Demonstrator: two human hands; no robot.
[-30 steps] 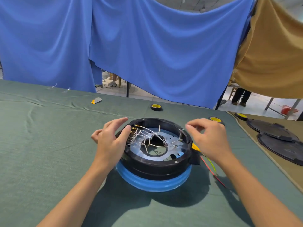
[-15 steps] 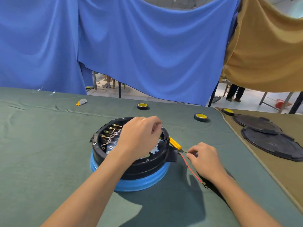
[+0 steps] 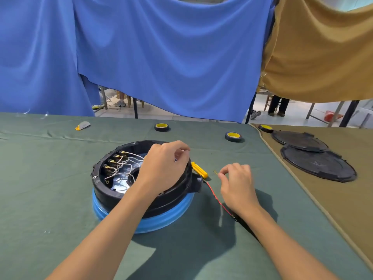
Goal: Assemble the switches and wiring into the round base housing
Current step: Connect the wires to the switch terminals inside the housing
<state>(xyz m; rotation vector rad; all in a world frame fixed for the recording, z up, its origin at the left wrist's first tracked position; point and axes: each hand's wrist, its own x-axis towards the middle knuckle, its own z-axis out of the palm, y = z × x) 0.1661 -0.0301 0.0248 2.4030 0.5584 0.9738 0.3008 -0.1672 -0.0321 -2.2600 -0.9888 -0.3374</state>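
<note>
The round black base housing [image 3: 113,190] stands on a blue ring [image 3: 161,221] on the green cloth. Inside at its left sit several switches [image 3: 113,162] with white wires [image 3: 129,160] looping over a metal plate. My left hand [image 3: 163,168] reaches across the housing's right half, its fingertips pinched together near the far right rim; what they pinch is too small to tell. My right hand [image 3: 238,186] is on the cloth just right of the housing and pinches the end of a thin yellow wire [image 3: 215,172]. A red wire [image 3: 214,194] runs from the housing's side outlet under that hand.
A yellow-handled screwdriver [image 3: 199,170] lies against the housing's right side. Tape rolls [image 3: 161,127] [image 3: 233,136] [image 3: 265,128] sit further back. Two black round covers [image 3: 317,162] lie on the brown cloth at right. A small yellow and grey item [image 3: 82,125] lies far left.
My left hand crossed from the housing's left rim to its right side. My right hand dropped from the right rim to the cloth and took the thin wire. The view shifted right.
</note>
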